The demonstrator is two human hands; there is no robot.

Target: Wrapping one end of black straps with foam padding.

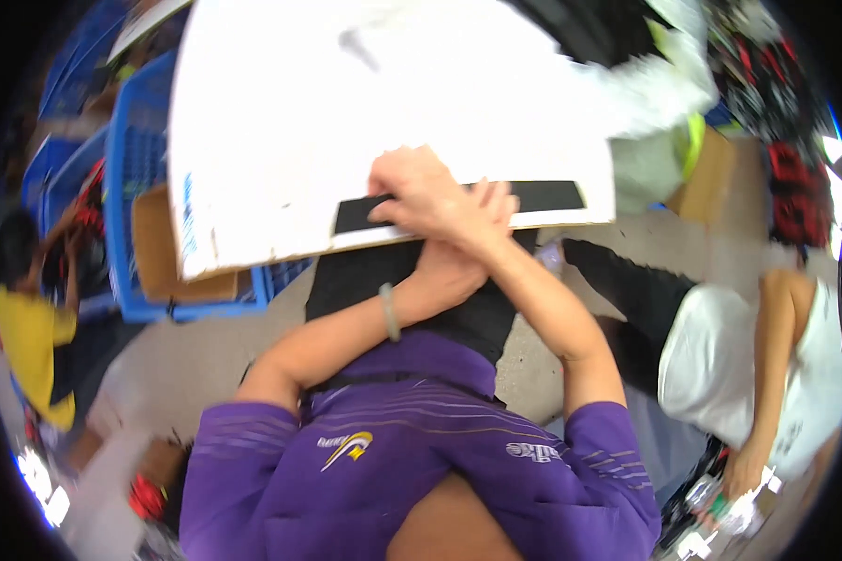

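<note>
In front of me lies a broad white board (pixel 281 178) with a worn near edge. A long flat black strip (pixel 543 196) lies along that edge. My forearms cross, the right one over the left. My right hand (pixel 416 192) is over the left part of the strip, its fingers curled and its thumb low; anything inside is hidden. My left hand (pixel 454 271), with a pale bangle at its wrist, passes beneath the right forearm. Its fingertips lie stretched out on the strip just right of the right hand, and the middle of that hand is covered.
Left of the board stands a blue plastic crate (pixel 122 187) with a brown cardboard piece (pixel 173 252). Clear plastic wrapping (pixel 655 98) lies at the far right. A person in yellow (pixel 28 337) sits at left, one in white (pixel 720 355) close by at right.
</note>
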